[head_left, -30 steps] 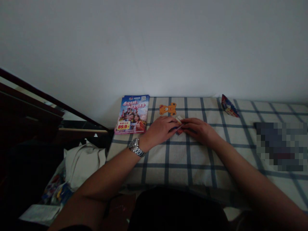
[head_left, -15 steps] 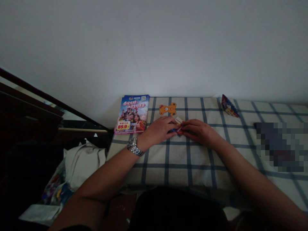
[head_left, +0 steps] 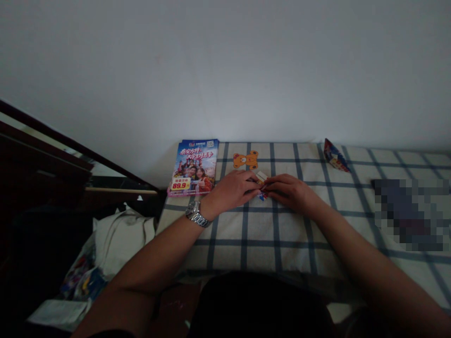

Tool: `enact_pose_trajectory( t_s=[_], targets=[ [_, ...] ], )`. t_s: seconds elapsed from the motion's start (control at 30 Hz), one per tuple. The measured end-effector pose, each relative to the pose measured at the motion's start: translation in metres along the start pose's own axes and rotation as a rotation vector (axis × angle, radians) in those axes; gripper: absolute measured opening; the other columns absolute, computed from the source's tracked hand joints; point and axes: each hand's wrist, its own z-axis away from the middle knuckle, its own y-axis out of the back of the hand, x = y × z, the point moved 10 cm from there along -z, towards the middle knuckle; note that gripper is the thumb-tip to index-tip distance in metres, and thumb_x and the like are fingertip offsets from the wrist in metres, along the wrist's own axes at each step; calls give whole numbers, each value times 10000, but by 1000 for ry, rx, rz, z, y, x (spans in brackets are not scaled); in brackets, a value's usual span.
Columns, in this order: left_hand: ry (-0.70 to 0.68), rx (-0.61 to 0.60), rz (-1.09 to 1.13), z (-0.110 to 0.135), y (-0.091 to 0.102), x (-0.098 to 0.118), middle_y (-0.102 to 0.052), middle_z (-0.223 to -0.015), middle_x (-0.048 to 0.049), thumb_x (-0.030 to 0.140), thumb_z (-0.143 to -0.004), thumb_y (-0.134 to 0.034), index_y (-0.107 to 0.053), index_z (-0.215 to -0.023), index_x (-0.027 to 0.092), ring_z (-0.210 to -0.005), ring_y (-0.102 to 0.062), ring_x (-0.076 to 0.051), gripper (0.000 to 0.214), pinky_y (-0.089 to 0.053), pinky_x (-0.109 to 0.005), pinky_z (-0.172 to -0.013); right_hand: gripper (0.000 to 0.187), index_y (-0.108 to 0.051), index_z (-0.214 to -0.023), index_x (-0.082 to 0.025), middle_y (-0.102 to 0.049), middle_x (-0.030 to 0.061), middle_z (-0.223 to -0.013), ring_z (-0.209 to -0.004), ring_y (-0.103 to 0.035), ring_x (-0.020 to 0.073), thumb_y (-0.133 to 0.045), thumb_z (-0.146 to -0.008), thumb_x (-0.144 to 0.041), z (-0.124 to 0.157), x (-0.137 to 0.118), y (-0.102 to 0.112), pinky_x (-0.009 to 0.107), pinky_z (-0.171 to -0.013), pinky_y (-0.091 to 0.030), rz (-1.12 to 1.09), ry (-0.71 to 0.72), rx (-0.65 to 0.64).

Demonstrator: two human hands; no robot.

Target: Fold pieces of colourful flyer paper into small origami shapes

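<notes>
Between my two hands, on the checked cloth, is a small folded piece of printed paper (head_left: 261,195) with blue, red and white patches. My left hand (head_left: 237,188), with a metal watch (head_left: 197,214) on its wrist, pinches the left side of the paper. From the right, the fingers of my right hand (head_left: 291,191) are closed on the other side. Fingers of both hands cover most of the paper. Just beyond them lies a flat orange bear picture (head_left: 245,160). A stack of colourful flyers (head_left: 193,166) sits left of my left hand.
Toward the wall, at the right, stands a folded paper piece (head_left: 336,156). A pixelated dark patch (head_left: 405,211) covers something on the far right. The checked cloth (head_left: 260,230) covers the surface. White bags (head_left: 123,239) lie below its left edge, near a dark wooden rail (head_left: 84,152).
The folded paper's lower part has shifted between my fingers and now shows a blue and white patch where it looked red before. Both hands stay almost in place.
</notes>
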Motion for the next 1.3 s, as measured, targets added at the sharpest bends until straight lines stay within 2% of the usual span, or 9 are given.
enact_pose_trajectory(
  t_s=[0.13,0.3,0.47,0.57,0.7,0.87,1.07,1.3],
  targets=[
    [-37,-18,-51,1,-3,4,-721,-1287,-82,350,-1029,-713,-759,-1279,266,-1183,-677,-275,267,-537,-471,-1044,184,-806,-1164,-264,-789,102,-1243,-1121,-760,275,-673,-1036,-261,0,-2,2,492,-971,-663,19,10,17],
    [-2,-28,-107,-1,-4,3,-737,-1285,-63,310,-1047,-683,-693,-1338,280,-1140,-699,-249,293,-544,-428,-1011,179,-793,-1174,-260,-792,98,-1227,-1119,-762,268,-676,-1039,-273,-1,-5,3,480,-975,-661,24,27,19],
    [-50,-33,-167,-2,-4,12,-734,-1267,-55,299,-1058,-668,-726,-1158,245,-1141,-692,-252,127,-539,-431,-1016,172,-785,-1172,-255,-789,102,-1224,-1121,-756,271,-677,-1042,-289,-1,-6,2,481,-972,-658,46,28,11],
    [-41,-41,-162,-3,-5,13,-735,-1199,-65,281,-1071,-642,-727,-1080,205,-1068,-697,-239,114,-564,-406,-943,173,-788,-1172,-256,-785,103,-1242,-1131,-752,275,-682,-1039,-284,-1,-5,1,488,-976,-653,45,17,4],
    [15,-55,-134,-2,-7,9,-732,-1167,-72,281,-1094,-599,-720,-1098,173,-1048,-697,-226,162,-582,-366,-868,165,-797,-1152,-244,-786,107,-1233,-1118,-752,275,-680,-1037,-262,0,-4,0,485,-969,-651,25,24,16],
    [36,-30,-116,-2,-6,7,-716,-1168,-75,281,-1093,-604,-730,-1086,171,-1068,-677,-221,168,-575,-363,-920,142,-809,-1080,-243,-787,105,-1182,-1070,-747,273,-674,-1038,-248,-1,-3,1,472,-934,-646,40,15,43],
    [57,-28,-104,-1,-6,2,-692,-1115,-65,322,-1106,-578,-727,-1118,196,-1015,-667,-210,195,-561,-347,-859,159,-802,-1092,-234,-765,108,-1092,-978,-743,266,-653,-1050,-271,0,2,0,451,-877,-643,43,-57,24],
    [48,-18,-48,-1,-4,-2,-687,-1103,-63,293,-1083,-622,-734,-1101,194,-1036,-654,-212,151,-551,-361,-911,170,-781,-1088,-244,-756,92,-1073,-955,-734,258,-620,-1068,-294,0,8,0,425,-856,-620,62,-146,16]
  ],
)
